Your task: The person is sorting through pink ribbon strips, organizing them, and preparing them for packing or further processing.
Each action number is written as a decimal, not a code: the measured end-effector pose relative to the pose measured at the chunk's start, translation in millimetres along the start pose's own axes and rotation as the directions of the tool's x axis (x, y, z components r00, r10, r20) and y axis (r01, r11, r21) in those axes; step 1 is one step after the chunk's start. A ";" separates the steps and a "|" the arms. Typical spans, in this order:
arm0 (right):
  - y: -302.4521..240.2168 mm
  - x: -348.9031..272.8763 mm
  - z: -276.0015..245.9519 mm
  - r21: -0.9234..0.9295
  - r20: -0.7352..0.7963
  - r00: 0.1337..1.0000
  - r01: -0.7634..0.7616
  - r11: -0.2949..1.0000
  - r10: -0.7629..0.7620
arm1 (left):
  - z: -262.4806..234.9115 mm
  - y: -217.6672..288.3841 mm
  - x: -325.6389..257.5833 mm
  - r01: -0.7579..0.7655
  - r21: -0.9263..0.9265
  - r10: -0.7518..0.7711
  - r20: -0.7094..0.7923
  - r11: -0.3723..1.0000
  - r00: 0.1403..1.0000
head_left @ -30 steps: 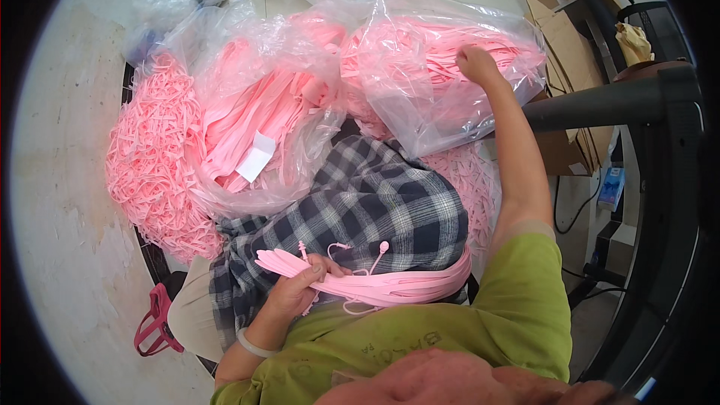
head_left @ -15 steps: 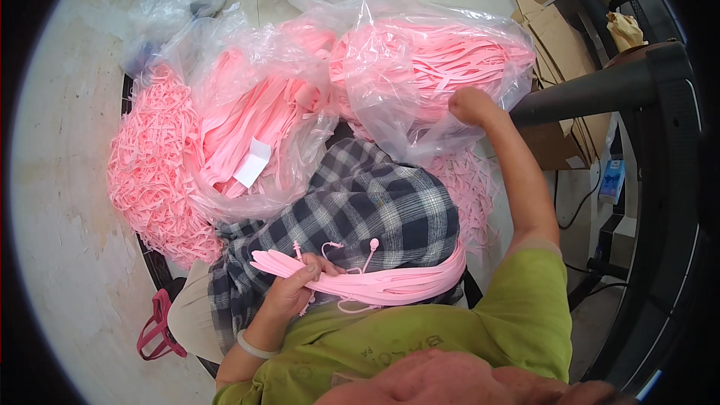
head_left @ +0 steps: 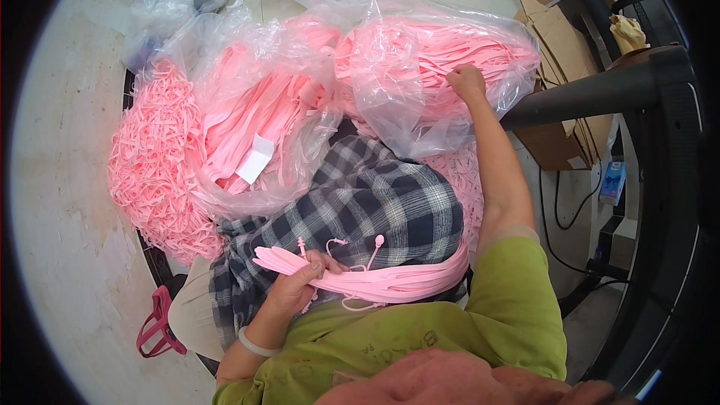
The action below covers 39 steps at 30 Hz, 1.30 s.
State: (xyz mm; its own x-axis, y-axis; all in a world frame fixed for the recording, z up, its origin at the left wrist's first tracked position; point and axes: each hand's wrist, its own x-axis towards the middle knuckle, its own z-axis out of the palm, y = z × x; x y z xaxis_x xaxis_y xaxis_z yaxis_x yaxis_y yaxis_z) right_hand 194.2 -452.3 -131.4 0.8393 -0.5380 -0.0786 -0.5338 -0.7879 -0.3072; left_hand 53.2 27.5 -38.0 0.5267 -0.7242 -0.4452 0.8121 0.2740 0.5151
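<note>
A thick bundle of flat pink straps lies across my lap, its far end bending up at the right. My left hand is closed round the left part of it. Thin pink pieces with knobbed ends stick out near my fingers. Ahead on the right, my right hand is closed at the straps in a clear plastic bag. Whatever its fingers hold is hidden. Inside that bag lie many long pink straps in a loose heap.
Left of it, another plastic bag holds pink bands and a white paper slip. A heap of narrow pink strips lies further left. Cardboard boxes and a dark post stand right. Checked cloth covers my lap.
My right hand has moved slightly up and away from me, further onto the straps in the bag. My left hand keeps its hold on the bundle.
</note>
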 end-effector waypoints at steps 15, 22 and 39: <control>133.6 -202.8 -93.7 -0.516 0.094 0.977 0.210 0.830 -0.189 | 18.3 10.9 -5.7 -0.050 -0.022 0.050 0.031 0.999 0.998; 15.8 -270.1 -145.8 0.551 0.519 0.847 -0.231 0.802 -0.114 | 37.7 28.9 -9.4 -0.205 0.180 0.198 0.055 0.962 0.979; -136.4 -379.8 -79.1 0.459 0.328 0.833 -0.553 -0.696 -0.446 | 131.0 72.8 -38.5 -0.433 0.393 0.276 0.395 0.812 0.876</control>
State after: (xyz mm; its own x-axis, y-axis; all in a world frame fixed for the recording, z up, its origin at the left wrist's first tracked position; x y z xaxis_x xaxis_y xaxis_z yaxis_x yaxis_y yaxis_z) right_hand -60.0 -164.2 15.4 0.9710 0.0017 -0.2392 -0.0455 0.9830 -0.1778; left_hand 59.2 -7.5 112.5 0.5863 -0.8090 0.0416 0.3327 0.2873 0.8982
